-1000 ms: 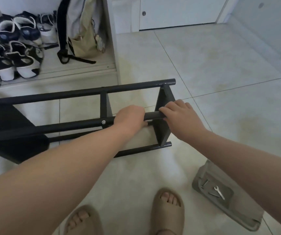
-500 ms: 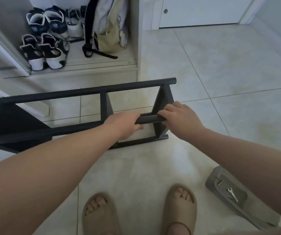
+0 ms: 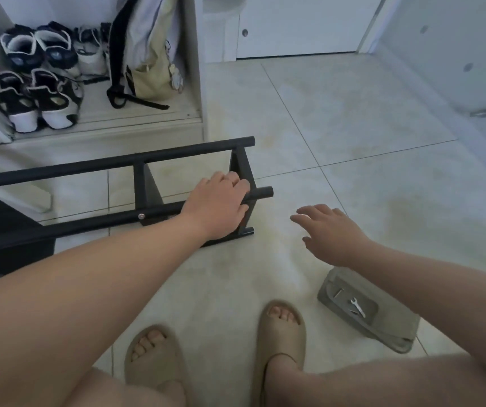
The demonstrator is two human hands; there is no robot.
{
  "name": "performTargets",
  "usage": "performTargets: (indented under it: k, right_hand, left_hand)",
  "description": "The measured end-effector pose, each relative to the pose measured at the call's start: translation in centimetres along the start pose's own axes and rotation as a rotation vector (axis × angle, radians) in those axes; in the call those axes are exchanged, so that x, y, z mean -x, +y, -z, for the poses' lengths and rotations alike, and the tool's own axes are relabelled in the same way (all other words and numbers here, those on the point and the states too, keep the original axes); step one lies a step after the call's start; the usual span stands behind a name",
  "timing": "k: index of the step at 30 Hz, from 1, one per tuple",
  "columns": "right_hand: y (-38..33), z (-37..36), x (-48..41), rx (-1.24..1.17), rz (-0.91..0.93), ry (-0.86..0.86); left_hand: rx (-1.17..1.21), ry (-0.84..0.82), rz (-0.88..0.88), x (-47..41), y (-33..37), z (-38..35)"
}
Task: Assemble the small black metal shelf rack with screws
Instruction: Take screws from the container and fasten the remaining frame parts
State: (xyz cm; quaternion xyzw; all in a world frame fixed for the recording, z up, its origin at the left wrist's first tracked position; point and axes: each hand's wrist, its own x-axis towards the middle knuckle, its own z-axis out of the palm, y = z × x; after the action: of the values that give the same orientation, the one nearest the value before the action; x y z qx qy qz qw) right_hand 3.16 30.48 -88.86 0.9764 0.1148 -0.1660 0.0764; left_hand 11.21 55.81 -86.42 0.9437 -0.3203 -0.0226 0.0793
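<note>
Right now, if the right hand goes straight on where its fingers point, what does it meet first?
Probably the protruding bar end of the black rack, beside the left hand; depth is unclear.

Home entryway: shoe cupboard (image 3: 197, 69) with sneakers (image 3: 35, 74), tiled floor (image 3: 353, 127).

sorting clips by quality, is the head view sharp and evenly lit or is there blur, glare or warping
Head view: dim, flat light, no glare; wide-angle warping bows the tile lines; the right hand is slightly soft, the left hand and rack sharper; the wrench in the tray is legible.
</note>
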Motion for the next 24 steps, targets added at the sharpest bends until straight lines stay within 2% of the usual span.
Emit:
performTargets:
  k: [4,7,9,15,20,24]
  right_hand:
    - [3.6,-2.5,2.8,-0.061,-0.09,-0.179]
    - [6.1,-5.2,3.8,-0.169,-0.204,-0.319]
    - [7.6,-7.8,4.4,-0.208,-0.246,-0.386]
    - [11.3,-14.8,4.5,-0.334,-0.35,-0.513]
    - [12.0,-20.6,4.4,-0.431,-0.391,-0.563]
    - [11.7,-24.2,4.3,-0.478,-0.379,-0.522]
  left_hand:
    - [0.268,-0.189,0.013,-1.0,5.7,-1.5]
    - [0.239,-0.405,-0.132,-0.9,8.9,-5.0]
    - [0.262,-0.523,-0.156,-1.0,10.5,-7.7]
    - [0.446,-0.759,0.042,-2.7,14.6,-15.1]
    - [0.591,-0.785,0.174,-5.0,17.3,-19.5]
    - [0.794,-0.835,0.321,-5.4,18.7,-22.0]
